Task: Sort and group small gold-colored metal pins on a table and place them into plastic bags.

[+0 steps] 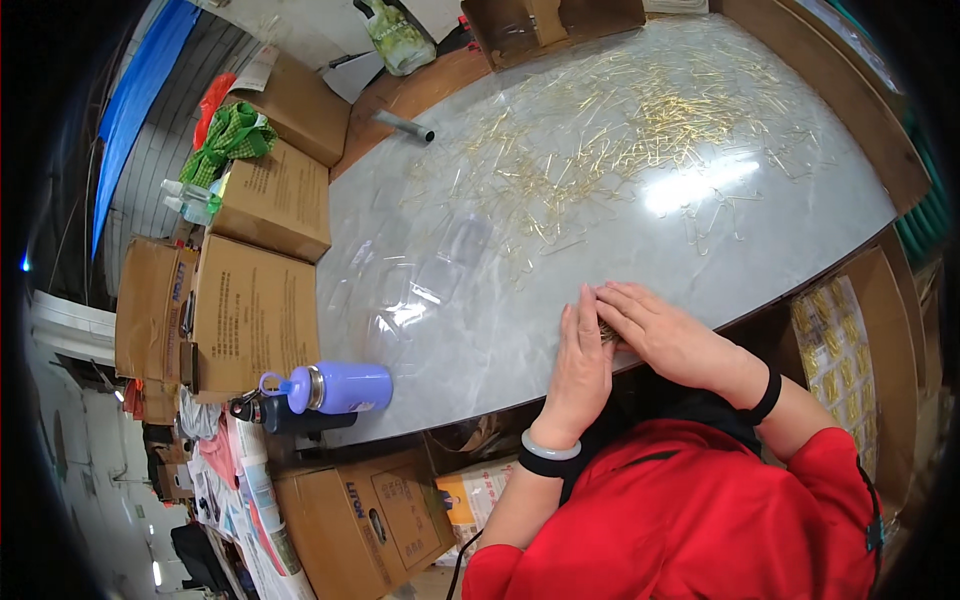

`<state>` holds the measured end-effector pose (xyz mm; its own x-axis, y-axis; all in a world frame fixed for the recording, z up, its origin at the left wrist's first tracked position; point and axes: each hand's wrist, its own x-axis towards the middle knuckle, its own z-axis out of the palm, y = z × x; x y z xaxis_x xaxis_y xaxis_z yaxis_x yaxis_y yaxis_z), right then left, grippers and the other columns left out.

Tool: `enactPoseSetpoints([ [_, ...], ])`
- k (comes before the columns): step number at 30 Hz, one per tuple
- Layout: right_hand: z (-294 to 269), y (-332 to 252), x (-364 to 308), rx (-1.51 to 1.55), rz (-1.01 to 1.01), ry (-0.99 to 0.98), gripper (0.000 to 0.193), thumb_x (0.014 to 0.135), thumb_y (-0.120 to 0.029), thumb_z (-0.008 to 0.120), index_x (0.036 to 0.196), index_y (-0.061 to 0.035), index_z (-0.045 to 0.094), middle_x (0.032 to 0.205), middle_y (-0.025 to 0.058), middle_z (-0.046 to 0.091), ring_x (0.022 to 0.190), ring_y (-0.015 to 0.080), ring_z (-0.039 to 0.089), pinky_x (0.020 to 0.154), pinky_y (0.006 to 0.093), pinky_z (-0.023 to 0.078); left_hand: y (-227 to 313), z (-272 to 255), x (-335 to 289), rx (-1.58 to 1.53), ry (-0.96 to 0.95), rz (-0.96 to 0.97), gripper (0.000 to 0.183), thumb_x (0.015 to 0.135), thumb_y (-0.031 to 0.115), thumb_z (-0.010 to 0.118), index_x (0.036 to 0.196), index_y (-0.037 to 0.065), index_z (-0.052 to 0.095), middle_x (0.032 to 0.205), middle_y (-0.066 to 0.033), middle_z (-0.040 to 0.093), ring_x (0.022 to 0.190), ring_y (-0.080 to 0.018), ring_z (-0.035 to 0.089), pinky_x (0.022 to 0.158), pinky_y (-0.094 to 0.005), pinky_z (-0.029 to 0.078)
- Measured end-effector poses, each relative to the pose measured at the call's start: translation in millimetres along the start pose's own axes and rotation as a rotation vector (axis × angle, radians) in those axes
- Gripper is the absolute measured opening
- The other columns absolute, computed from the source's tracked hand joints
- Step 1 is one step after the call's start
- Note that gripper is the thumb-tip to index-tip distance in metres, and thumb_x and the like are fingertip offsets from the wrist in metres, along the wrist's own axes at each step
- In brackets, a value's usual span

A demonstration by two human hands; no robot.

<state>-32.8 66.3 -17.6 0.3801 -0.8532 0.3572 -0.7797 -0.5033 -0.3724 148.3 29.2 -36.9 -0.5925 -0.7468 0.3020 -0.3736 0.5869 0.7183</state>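
Near the table's front edge, my left hand [583, 368] and my right hand [668, 336] are pressed together around a small bundle of gold wire pieces [606, 331]. Only a sliver of the bundle shows between the palms, so its exact shape is hidden. The fingers of both hands lie long and close together, tips meeting at the top. Farther back, many thin gold wire hooks [690, 118] are strewn loosely, heaped thickest at the far right. Several clear plastic pieces [437, 277], perhaps small boxes or bags, lie to the left of my hands.
A purple bottle [352, 388] and a dark bottle [290, 415] stand at the table's left corner. Cardboard boxes [255, 318] line the left side. A grey tube [403, 126] lies at the far left. On the right, an open carton holds packed gold pieces [838, 360].
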Motion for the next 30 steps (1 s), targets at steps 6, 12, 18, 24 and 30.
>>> enactPoseSetpoints([
  [6,4.1,-4.9,-4.7,-0.08,-0.042,0.056,0.045,0.084,-0.009,0.059,0.127,0.005,0.058,0.129,0.017,0.056,0.126,0.0326,0.053,0.107,0.0411,0.045,1.1,-16.2,-0.9,0.027,-0.043,0.039,0.078,0.089,-0.004,0.062,0.157,0.003,0.022,0.154,-0.0262,0.029,0.14,-0.0452,0.036,0.114,-0.0465,0.037],
  [12,11.7,-8.6,-2.5,-0.081,-0.034,0.135,0.042,0.08,-0.008,0.059,0.12,0.0042,0.063,0.124,0.0153,0.06,0.117,0.0306,0.057,0.099,0.0397,0.049,5.3,-10.5,0.0,-0.005,-0.049,0.04,0.082,0.082,-0.002,0.064,0.155,0.002,0.026,0.154,-0.0246,0.031,0.147,-0.0434,0.027,0.118,-0.0476,0.03],
  [18,10.9,-4.1,-2.2,-0.082,-0.026,0.137,0.039,0.08,-0.01,0.06,0.117,0.0014,0.065,0.119,0.0133,0.062,0.116,0.0292,0.058,0.101,0.0404,0.047,13.0,-7.4,4.7,-0.335,0.064,0.023,0.077,0.087,0.019,0.053,0.156,0.001,0.023,0.16,-0.0208,0.026,0.153,-0.036,0.014,0.123,-0.0462,0.013],
  [24,12.8,-3.7,-0.4,-0.118,-0.04,0.247,0.033,0.08,-0.011,0.059,0.11,-0.0014,0.065,0.116,0.0105,0.063,0.114,0.0285,0.058,0.099,0.0412,0.046,16.8,-5.8,9.4,-1.039,0.207,-0.127,0.095,0.097,0.075,0.018,0.158,0.003,0.022,0.165,-0.0158,0.021,0.155,-0.0289,0.008,0.124,-0.044,-0.003],
  [30,11.3,4.5,7.9,-0.033,-0.077,0.224,0.026,0.079,-0.012,0.06,0.104,-0.0025,0.064,0.11,0.0094,0.064,0.108,0.0275,0.06,0.094,0.0391,0.049,8.7,-10.3,12.1,-0.993,0.201,-0.135,0.103,0.092,0.082,0.015,0.157,0.003,0.024,0.164,-0.0156,0.022,0.155,-0.0278,0.005,0.124,-0.0466,-0.004],
])
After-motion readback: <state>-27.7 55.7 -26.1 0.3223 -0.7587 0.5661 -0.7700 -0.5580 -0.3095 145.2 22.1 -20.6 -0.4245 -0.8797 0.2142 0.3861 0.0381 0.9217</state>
